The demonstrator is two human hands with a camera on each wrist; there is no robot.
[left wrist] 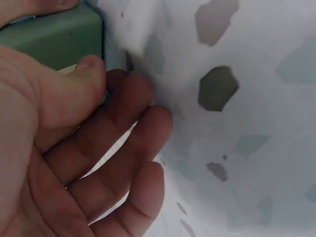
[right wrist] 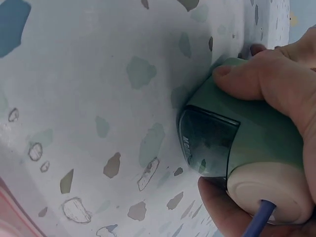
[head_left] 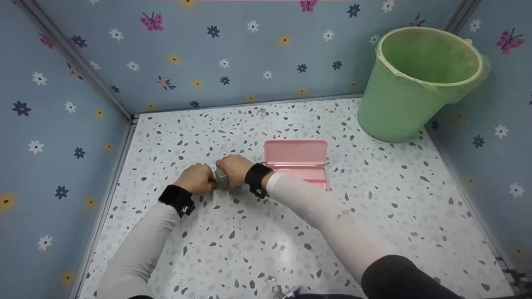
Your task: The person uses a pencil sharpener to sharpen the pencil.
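A green pencil sharpener with a cream end and a dark see-through drawer lies low over the speckled table between both hands. My right hand grips its body, thumb on one side and fingers on the other. A blue pencil sticks into the hole in the cream end. At the opposite end, my left hand has its thumb and forefinger pinched together by the sharpener's edge, the other fingers loosely curled. The part between those fingertips is hidden.
Just right of my right hand, a pink pencil case lies with its lid up, partly covered by my forearm. A large green bin stands at the back right. Patterned walls border the table. Small clear-looking items lie at the front edge.
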